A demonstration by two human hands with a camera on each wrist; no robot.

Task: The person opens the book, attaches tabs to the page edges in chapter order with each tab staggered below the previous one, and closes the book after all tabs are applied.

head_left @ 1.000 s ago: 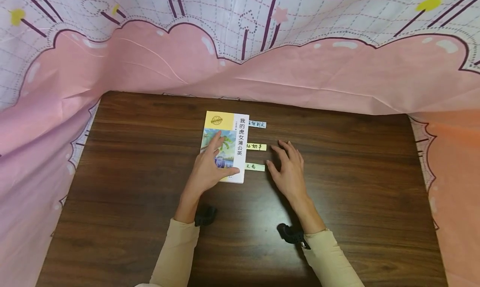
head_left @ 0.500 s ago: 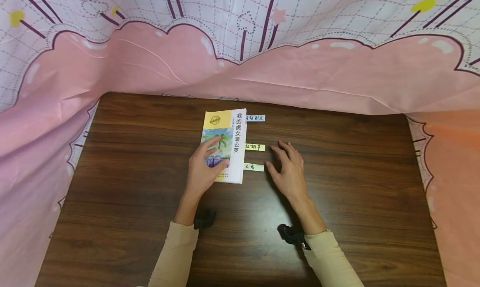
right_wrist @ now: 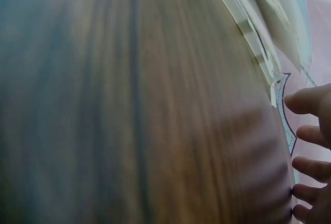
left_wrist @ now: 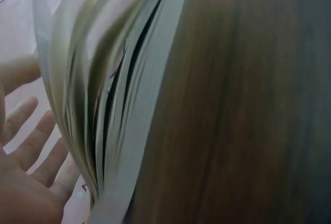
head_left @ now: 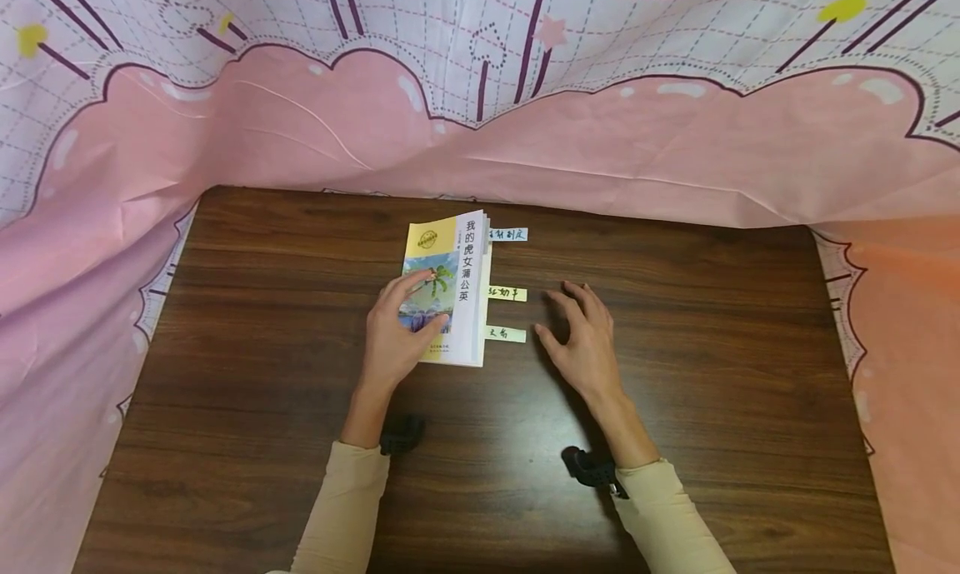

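Note:
A paperback book (head_left: 467, 328) with a yellow, white and painted-landscape cover lies on the table, its cover and upper pages lifted along the right side. Pages (left_wrist: 77, 74) stand fanned apart in the left wrist view. Three handwritten sticky tabs jut from the right edge: a blue tab (head_left: 510, 234), a yellow tab (head_left: 510, 293) and a pale green tab (head_left: 507, 335). My left hand (head_left: 397, 328) is over the cover's left part with fingers spread; whether it touches the cover is unclear. To the right of the tabs, my right hand (head_left: 587, 345) has loosely bent fingers holding nothing.
Dark wood-grain table (head_left: 712, 349) surrounds the book. Pink patterned cloth (head_left: 600, 157) hangs along the back and both sides. A dark strap-like band (head_left: 402, 434) shows at the left wrist, another band (head_left: 592, 468) at the right.
The book's cover and upper pages have risen along the right side and shifted left. My left hand has drawn back leftward. My right hand has barely moved.

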